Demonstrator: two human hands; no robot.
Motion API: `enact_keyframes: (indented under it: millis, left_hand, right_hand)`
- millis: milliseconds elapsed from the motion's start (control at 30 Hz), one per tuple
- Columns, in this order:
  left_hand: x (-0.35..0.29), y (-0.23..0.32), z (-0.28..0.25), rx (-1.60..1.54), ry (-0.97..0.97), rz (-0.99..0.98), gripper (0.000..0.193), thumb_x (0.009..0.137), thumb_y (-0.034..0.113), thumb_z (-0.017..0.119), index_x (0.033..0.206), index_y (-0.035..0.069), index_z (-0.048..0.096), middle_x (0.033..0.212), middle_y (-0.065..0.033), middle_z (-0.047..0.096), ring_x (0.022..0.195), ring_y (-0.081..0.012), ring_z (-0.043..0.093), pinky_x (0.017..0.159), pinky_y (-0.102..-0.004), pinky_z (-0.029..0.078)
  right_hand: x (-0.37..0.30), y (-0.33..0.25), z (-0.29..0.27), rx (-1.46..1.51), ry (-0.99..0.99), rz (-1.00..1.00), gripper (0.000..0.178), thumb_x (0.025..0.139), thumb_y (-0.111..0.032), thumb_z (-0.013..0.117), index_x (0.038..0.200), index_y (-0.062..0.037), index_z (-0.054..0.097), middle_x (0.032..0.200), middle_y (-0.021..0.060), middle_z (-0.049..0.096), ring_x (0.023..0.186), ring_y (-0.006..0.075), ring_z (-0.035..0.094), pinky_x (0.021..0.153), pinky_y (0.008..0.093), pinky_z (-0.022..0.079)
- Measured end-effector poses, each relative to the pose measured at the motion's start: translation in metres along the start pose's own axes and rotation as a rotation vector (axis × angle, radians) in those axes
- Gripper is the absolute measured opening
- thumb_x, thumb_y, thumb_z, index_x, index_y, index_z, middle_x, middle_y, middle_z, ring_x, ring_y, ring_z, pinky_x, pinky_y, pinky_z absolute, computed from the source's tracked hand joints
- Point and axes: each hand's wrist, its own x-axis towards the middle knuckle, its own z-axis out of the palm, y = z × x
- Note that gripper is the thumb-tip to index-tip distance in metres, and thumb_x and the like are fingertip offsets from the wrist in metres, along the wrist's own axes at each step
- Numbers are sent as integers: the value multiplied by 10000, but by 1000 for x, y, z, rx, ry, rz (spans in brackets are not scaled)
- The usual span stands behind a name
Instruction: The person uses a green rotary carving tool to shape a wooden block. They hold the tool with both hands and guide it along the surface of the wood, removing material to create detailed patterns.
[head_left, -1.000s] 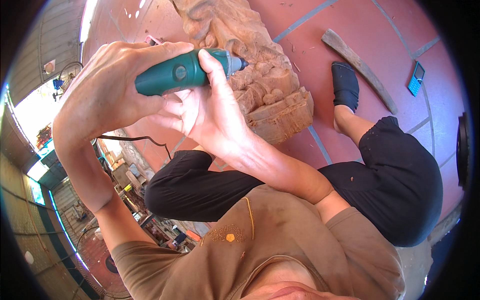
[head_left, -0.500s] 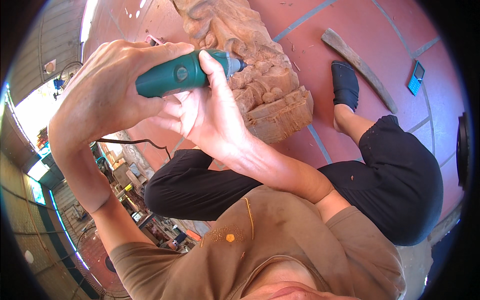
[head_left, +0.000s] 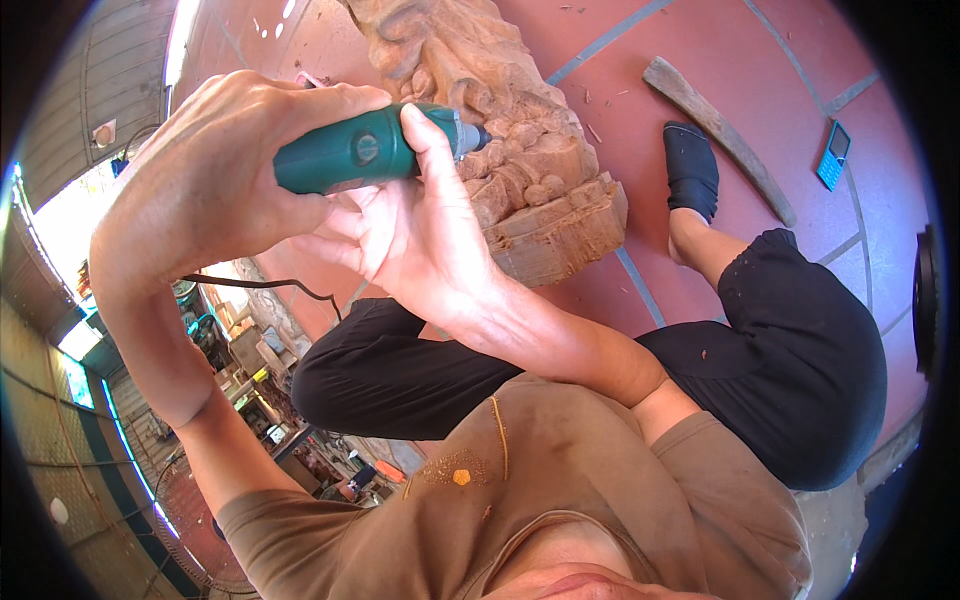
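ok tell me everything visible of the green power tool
The green power tool has a smooth, plastic-looking body, round side disc, grey collar and dark nose. Lying crosswise in view, it points rightward toward the carved wood; contact is unclear. The left hand grips its rear, the right hand nearer the nose.

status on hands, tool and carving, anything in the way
Left hand grips green handheld tool; right hand holds its front. Tip at carved wood, contact unclear. Stick and phone off to the right.
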Motion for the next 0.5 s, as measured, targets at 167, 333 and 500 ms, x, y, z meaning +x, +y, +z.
enact_keyframes:
  millis: [167,333,500]
  left_hand:
    - [-4,1,1,25,6,-43,511,701,136,742,1198,100,632,850,-159,667,761,-365,656,695,-375,521]
    - [-18,-1,7,2,75,-42,651,636,172,788,1259,88,617,874,-173,667,768,-365,651,701,-377,510]
    - [-17,-2,7,-10,62,-44,636,627,100,761,1247,87,622,891,-175,670,777,-353,661,710,-376,513]
  right_hand:
    - [0,1,-2,9,6,4,587,956,-586,459,1344,-146,481,1221,55,629,1133,271,621,985,476,479]
    - [-1,4,0,-25,34,24,572,964,-563,464,1319,-116,477,1215,95,625,1120,304,625,953,486,509]
    - [-2,6,-1,4,20,17,564,962,-551,477,1315,-112,476,1225,98,623,1119,307,625,972,510,499]
